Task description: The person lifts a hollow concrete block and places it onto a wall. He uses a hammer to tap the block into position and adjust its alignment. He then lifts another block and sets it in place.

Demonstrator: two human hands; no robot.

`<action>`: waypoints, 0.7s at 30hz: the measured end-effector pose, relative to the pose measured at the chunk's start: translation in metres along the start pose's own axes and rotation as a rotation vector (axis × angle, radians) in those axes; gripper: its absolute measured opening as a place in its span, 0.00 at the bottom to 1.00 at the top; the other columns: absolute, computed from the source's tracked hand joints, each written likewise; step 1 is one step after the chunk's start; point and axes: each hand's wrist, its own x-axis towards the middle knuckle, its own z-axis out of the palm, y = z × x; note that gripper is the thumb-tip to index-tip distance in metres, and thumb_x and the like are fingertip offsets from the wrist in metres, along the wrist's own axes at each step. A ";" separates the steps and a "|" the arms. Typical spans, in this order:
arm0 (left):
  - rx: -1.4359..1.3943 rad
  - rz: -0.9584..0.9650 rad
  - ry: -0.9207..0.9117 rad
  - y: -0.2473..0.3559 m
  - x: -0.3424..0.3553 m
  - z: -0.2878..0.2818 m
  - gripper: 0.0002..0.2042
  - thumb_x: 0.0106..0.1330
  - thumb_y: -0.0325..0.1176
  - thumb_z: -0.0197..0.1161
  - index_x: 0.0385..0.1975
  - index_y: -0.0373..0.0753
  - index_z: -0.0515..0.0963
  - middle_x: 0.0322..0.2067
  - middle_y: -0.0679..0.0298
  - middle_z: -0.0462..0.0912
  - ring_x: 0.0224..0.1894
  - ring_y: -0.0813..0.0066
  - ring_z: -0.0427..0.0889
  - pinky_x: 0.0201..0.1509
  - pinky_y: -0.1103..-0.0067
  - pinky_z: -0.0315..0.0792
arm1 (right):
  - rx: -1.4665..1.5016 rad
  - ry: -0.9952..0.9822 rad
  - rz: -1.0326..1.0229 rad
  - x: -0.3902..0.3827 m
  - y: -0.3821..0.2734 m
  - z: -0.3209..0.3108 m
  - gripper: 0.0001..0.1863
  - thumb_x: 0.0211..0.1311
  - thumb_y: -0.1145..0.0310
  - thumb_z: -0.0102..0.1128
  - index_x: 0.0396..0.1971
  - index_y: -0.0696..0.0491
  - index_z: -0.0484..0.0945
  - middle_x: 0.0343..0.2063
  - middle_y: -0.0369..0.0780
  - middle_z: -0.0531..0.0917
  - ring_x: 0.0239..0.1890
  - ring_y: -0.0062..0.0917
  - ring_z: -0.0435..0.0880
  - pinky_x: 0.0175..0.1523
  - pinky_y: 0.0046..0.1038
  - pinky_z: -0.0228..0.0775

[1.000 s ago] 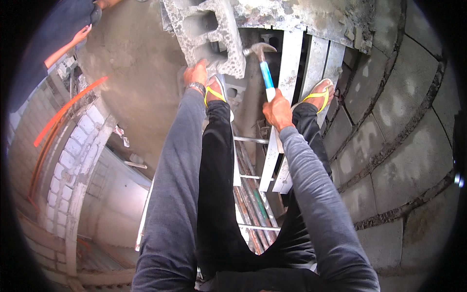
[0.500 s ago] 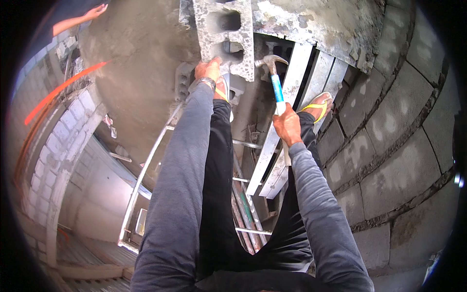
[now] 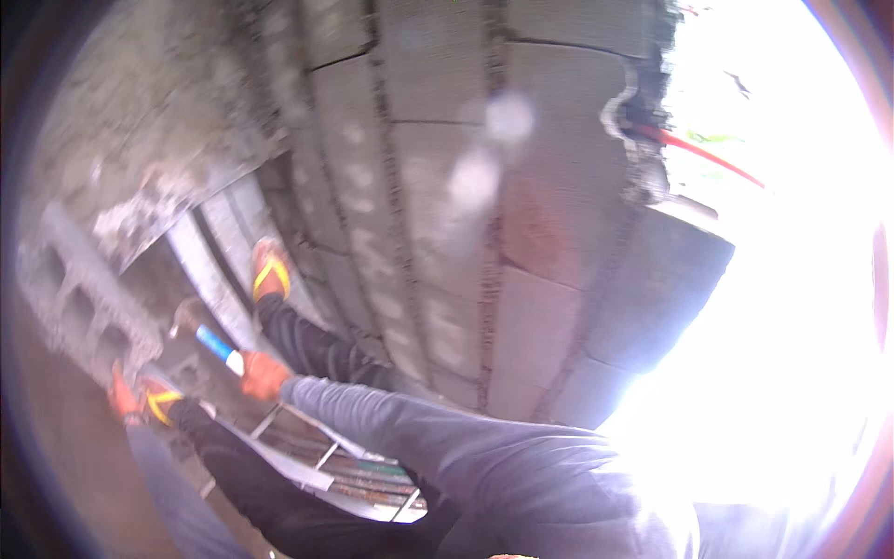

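Note:
A grey hollow concrete block [image 3: 86, 298] with several square holes stands at the far left, blurred by motion. My left hand [image 3: 124, 396] is closed at its near lower end. My right hand [image 3: 264, 375] is wrapped round the handle of a claw hammer [image 3: 216, 345], its blue and white grip showing above my fingers. The hammer's head, smeared, points toward the block and stays apart from it. My feet in yellow-strapped flip-flops stand beside the block and on pale planks [image 3: 212, 270].
A wall of grey blocks [image 3: 438, 214] with rough mortar joints rises on my right. Glaring daylight comes past its broken edge, where an orange hose or pipe [image 3: 698, 154] sticks out. Below my legs run ladder-like bars [image 3: 326, 456] and pipes. A rough concrete slab [image 3: 177, 121] lies at far left.
My view has swung to the right, so the block, hammer and hands now appear farther left and tilted. The wall and bright opening have come in. Both hands keep their holds.

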 end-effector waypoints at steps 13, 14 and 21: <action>-0.970 -0.435 0.096 0.025 -0.015 -0.010 0.36 0.65 0.57 0.63 0.67 0.42 0.66 0.63 0.58 0.69 0.58 0.59 0.73 0.52 0.66 0.77 | 0.215 -0.025 0.063 -0.016 -0.030 -0.033 0.30 0.60 0.55 0.63 0.54 0.63 0.73 0.47 0.60 0.82 0.53 0.53 0.81 0.58 0.44 0.72; -0.967 -0.437 0.093 0.028 -0.016 -0.008 0.35 0.65 0.57 0.63 0.67 0.42 0.66 0.63 0.58 0.69 0.58 0.59 0.73 0.52 0.66 0.77 | 0.222 -0.004 0.057 -0.015 -0.031 -0.030 0.30 0.60 0.54 0.63 0.53 0.62 0.74 0.47 0.60 0.82 0.53 0.53 0.81 0.58 0.43 0.72; -0.045 0.138 0.056 -0.072 -0.025 -0.004 0.44 0.61 0.51 0.71 0.74 0.43 0.56 0.66 0.54 0.70 0.63 0.57 0.72 0.66 0.65 0.67 | 0.102 -0.189 0.070 0.001 -0.029 0.020 0.30 0.57 0.47 0.67 0.51 0.54 0.79 0.44 0.52 0.86 0.48 0.47 0.86 0.51 0.43 0.79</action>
